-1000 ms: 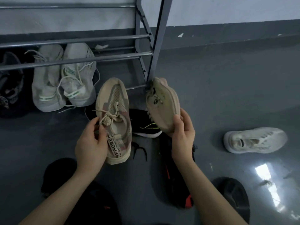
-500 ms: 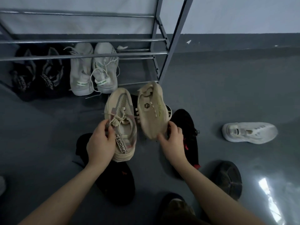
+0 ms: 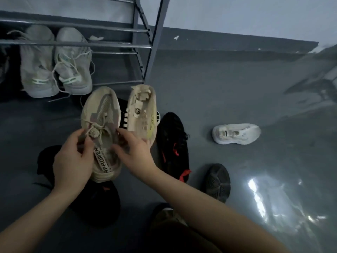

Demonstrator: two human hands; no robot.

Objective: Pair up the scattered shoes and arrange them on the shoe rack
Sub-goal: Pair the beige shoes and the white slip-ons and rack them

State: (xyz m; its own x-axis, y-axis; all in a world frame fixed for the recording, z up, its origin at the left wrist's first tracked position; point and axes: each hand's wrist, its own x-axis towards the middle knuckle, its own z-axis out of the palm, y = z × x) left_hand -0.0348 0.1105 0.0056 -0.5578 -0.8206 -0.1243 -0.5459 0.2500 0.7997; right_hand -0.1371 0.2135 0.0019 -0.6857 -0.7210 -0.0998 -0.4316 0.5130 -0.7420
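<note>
One grey pair racked beyond the hands; left hand pinches beige shoe, right hand grips its mate; black and white strays remain right.

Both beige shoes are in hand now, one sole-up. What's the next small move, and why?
Probably turn the sole-up beige shoe in the right hand upright beside the laced beige shoe that the left hand holds. They look like a pair, and the shoe rack has room right of the grey pair.
</note>
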